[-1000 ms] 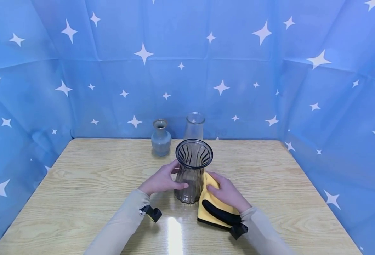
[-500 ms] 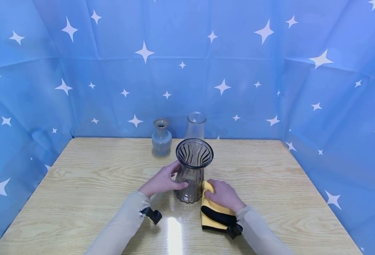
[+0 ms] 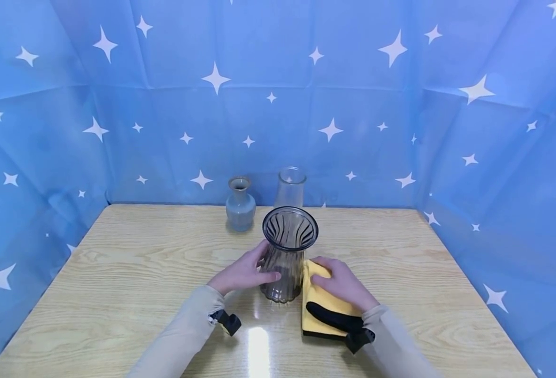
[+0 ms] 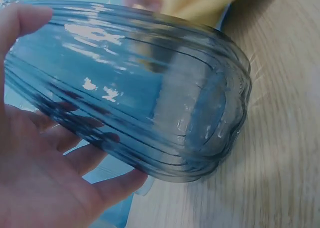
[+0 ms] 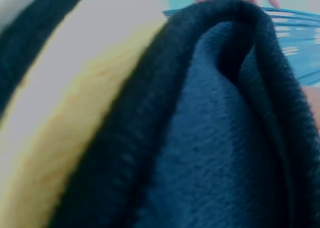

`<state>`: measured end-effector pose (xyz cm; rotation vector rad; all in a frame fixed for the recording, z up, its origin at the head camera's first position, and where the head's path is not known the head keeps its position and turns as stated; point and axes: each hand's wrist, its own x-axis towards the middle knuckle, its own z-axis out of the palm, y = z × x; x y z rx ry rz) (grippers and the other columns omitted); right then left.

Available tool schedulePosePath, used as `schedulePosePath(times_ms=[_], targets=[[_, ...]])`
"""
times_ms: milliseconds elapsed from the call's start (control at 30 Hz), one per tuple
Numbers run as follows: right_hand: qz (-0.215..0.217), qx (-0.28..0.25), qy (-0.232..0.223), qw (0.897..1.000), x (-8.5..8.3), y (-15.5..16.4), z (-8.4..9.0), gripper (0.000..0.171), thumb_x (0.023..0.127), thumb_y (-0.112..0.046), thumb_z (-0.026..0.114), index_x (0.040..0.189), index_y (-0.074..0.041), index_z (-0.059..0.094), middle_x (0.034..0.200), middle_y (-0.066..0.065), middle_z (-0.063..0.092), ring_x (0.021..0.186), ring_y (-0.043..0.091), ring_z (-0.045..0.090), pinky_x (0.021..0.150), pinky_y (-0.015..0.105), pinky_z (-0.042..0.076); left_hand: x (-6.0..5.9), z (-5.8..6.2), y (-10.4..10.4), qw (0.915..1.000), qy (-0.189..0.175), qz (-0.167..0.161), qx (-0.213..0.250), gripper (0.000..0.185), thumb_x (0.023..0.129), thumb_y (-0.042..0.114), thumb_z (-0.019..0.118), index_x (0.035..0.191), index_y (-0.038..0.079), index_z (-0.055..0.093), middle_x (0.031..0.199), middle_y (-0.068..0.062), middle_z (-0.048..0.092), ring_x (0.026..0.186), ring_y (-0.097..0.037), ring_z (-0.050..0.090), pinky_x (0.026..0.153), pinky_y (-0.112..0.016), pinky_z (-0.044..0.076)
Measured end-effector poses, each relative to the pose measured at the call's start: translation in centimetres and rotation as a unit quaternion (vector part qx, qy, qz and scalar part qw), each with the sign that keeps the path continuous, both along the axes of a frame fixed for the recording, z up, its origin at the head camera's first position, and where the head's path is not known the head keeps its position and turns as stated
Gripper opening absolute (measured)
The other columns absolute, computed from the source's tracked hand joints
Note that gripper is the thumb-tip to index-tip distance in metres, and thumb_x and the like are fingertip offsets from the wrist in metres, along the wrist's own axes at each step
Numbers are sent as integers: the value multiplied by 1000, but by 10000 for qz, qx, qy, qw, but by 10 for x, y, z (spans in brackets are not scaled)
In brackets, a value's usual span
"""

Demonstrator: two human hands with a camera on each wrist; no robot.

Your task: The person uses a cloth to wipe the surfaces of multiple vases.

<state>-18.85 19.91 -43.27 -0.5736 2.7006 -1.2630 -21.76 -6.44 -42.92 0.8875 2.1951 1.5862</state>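
A smoky ribbed glass vase (image 3: pixel 291 273) with a flared dark rim stands upright on the table. My left hand (image 3: pixel 243 273) grips its left side, thumb across the front; the left wrist view shows the fingers spread under the ribbed glass (image 4: pixel 125 87). In my right hand (image 3: pixel 343 284) is a yellow cloth (image 3: pixel 322 302) with black edging, folded over, its edge against or very close to the vase's lower right side. Its dark grey underside (image 5: pixel 200 138) fills much of the right wrist view, hiding most of that hand's fingers.
Behind the held vase stands a clear glass vase (image 3: pixel 291 189), its lower part hidden. A small blue-grey ceramic vase (image 3: pixel 240 210) is to its left, near the back edge of the wooden table (image 3: pixel 155 247). Blue star-printed curtains (image 3: pixel 278 121) enclose the back and sides.
My right hand has moved the cloth a little toward my body, then back up and slightly right beside the vase. The left hand keeps its hold; the vase stays put.
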Motion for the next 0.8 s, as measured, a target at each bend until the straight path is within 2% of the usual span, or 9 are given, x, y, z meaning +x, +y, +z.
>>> schedulePosePath(times_ms=[167,200,400,600,800], targets=[[-32,-384,37,9992,0,-2,16,34,89,-9,61,123,-4,62,82,4,59,57,14,52,52,29,47,2,-3,5,9998,-189,-54,87,102,81,24,78,155,21,8,152,-11,32,136,-25,34,110,-43,27],[-89,-477,1,9988,0,-3,18,35,90,-9,61,125,-4,61,82,4,59,56,15,53,51,29,48,0,-9,6,9997,-220,-44,120,103,80,25,80,155,23,9,152,-9,33,135,-23,35,110,-41,27],[-246,-1210,-186,9922,1,-5,33,36,91,-8,62,127,-6,60,85,10,60,64,19,59,54,31,52,1,-14,10,9983,-449,-11,383,97,79,18,81,152,24,19,148,-5,37,132,-22,40,109,-41,30],[-179,-2299,-324,9725,1,-6,48,39,94,-6,57,133,-4,55,96,17,61,72,23,64,60,35,56,3,-12,10,9996,46,266,85,96,77,24,82,152,19,24,148,-10,26,136,-26,30,110,-45,27],[-199,-3088,-427,9500,0,-6,49,38,95,-3,51,133,2,50,97,13,61,75,19,65,63,31,56,2,-10,10,9991,304,298,-43,94,74,24,84,150,18,31,142,-9,29,132,-25,31,110,-45,26]])
